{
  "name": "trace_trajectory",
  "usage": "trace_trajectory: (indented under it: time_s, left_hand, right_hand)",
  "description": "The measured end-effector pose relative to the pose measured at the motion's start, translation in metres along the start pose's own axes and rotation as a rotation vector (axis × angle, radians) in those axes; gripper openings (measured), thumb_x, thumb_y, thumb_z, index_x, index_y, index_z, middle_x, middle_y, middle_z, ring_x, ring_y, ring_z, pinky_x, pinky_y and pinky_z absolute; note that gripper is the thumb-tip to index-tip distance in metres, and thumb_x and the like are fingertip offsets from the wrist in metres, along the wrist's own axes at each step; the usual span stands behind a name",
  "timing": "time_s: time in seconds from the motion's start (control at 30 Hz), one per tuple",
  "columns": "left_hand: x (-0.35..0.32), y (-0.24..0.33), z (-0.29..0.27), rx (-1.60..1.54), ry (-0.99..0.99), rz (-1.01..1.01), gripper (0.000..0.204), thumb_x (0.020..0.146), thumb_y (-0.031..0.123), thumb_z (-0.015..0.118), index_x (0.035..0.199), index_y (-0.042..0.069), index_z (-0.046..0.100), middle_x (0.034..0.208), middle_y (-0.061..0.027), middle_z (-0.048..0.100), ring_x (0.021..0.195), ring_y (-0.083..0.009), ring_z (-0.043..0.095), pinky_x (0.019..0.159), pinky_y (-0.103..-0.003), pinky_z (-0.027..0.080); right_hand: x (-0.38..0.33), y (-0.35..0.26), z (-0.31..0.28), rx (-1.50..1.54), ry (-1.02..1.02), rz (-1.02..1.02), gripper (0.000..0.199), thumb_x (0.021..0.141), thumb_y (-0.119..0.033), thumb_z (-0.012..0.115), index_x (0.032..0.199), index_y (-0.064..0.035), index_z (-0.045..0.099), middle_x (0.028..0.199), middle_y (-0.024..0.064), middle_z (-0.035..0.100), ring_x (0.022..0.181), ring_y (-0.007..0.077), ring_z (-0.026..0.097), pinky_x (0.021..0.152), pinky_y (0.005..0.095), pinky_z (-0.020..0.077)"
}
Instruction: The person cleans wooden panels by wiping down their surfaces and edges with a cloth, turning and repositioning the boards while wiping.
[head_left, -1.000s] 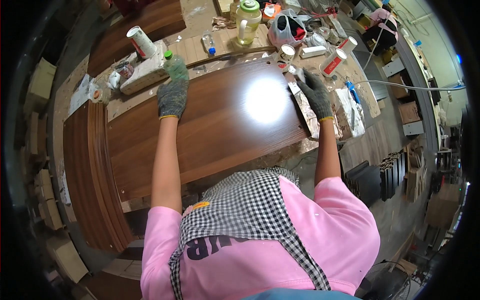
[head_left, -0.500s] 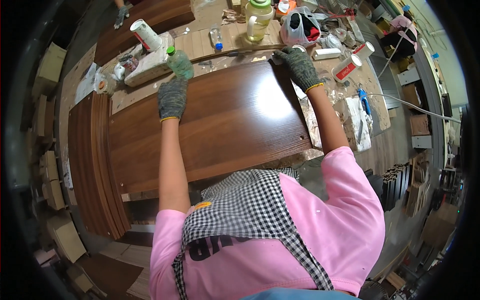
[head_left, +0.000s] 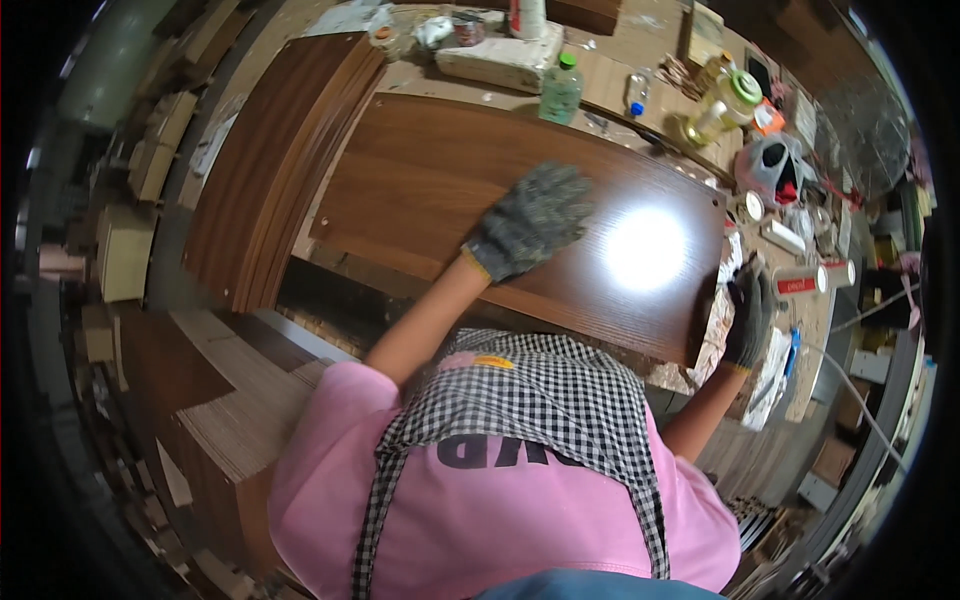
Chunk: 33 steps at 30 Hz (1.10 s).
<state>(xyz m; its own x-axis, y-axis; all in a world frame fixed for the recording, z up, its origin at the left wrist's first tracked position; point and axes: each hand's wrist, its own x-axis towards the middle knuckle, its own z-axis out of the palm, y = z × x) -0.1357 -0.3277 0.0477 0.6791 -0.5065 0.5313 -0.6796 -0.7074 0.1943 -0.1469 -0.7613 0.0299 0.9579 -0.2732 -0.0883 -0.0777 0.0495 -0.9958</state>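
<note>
A dark brown wood-grain board (head_left: 430, 165) lies flat across the workbench, a bright light glaring on its right half. My left hand (head_left: 535, 220), in a dark grey knit glove, rests palm down on the middle of the board, fingers stretched out. Just past the board's right end is my right hand (head_left: 748, 312), gloved the same way and turned edge-on. Its fingers are curled, and whatever sits at their tips is too small to make out. Crumpled whitish paper (head_left: 718, 325) lies between this hand and the board.
A stack of brown boards (head_left: 270, 165) stands left of the board. Behind it are a green bottle (head_left: 562, 92), a yellowish jug (head_left: 722, 108) and a plastic bag (head_left: 770, 170). Red-and-white cups (head_left: 800, 282) and a blue-handled tool (head_left: 792, 352) lie at the right.
My left hand has slid from the board's far edge to its middle. My right hand has come from the far right corner back along the right end. The view has turned.
</note>
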Motion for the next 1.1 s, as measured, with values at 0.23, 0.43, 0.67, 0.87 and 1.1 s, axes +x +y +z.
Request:
trace_trajectory:
  time_s: [0.23, 0.43, 0.67, 0.87, 1.1]
  left_hand:
    - [-0.194, -0.082, -0.093, 0.627, 0.183, -0.748, 0.036, 0.103, 0.015, 0.052, 0.137, 0.012, 0.063, 0.143, -0.0151, 0.06, 0.133, -0.031, 0.055, 0.116, -0.043, 0.041]
    - [-0.281, -0.124, -0.17, -0.053, 0.441, -1.496, 0.039, 0.105, 0.021, 0.045, 0.137, 0.005, 0.061, 0.141, -0.0172, 0.061, 0.129, -0.0332, 0.057, 0.11, -0.041, 0.044]
    - [-0.324, -0.236, -0.18, 0.165, -0.07, -0.916, 0.039, 0.104, 0.016, 0.044, 0.139, 0.012, 0.061, 0.142, -0.0096, 0.061, 0.128, -0.0299, 0.058, 0.11, -0.039, 0.045]
    - [-0.189, -0.286, -0.19, 0.297, -0.972, -0.366, 0.044, 0.104, 0.025, 0.053, 0.14, 0.001, 0.058, 0.141, -0.0158, 0.06, 0.129, -0.0286, 0.059, 0.109, -0.039, 0.048]
    - [-0.163, -0.309, -0.151, 0.085, -0.858, -0.808, 0.109, 0.072, 0.088, 0.06, 0.141, 0.002, 0.059, 0.148, -0.0213, 0.054, 0.137, -0.0379, 0.052, 0.114, -0.047, 0.042]
  right_hand:
    - [-0.053, 0.064, -0.012, -1.09, -0.036, -0.653, 0.039, 0.102, -0.01, 0.055, 0.14, 0.0001, 0.056, 0.139, 0.0195, 0.059, 0.13, 0.0364, 0.056, 0.113, 0.0443, 0.0431]
    - [-0.044, 0.094, -0.026, -0.84, 0.02, -0.494, 0.034, 0.104, -0.009, 0.057, 0.136, 0.001, 0.056, 0.138, 0.0188, 0.056, 0.125, 0.0307, 0.058, 0.108, 0.0412, 0.0482]
    - [-0.12, -0.011, 0.158, -0.248, -0.062, -0.083, 0.039, 0.099, -0.013, 0.069, 0.136, -0.0046, 0.064, 0.122, 0.0093, 0.07, 0.107, 0.0154, 0.064, 0.091, 0.0283, 0.0551]
    - [-0.208, -0.02, 0.345, -0.517, -0.577, -0.429, 0.053, 0.083, -0.004, 0.082, 0.133, -0.0076, 0.064, 0.115, 0.0109, 0.069, 0.1, 0.0201, 0.068, 0.083, 0.0329, 0.0584]
    - [-0.249, -0.014, 0.464, -0.946, -0.955, -0.674, 0.052, 0.086, -0.025, 0.074, 0.135, -0.0171, 0.061, 0.112, 0.0144, 0.065, 0.106, 0.0341, 0.061, 0.09, 0.0465, 0.05]
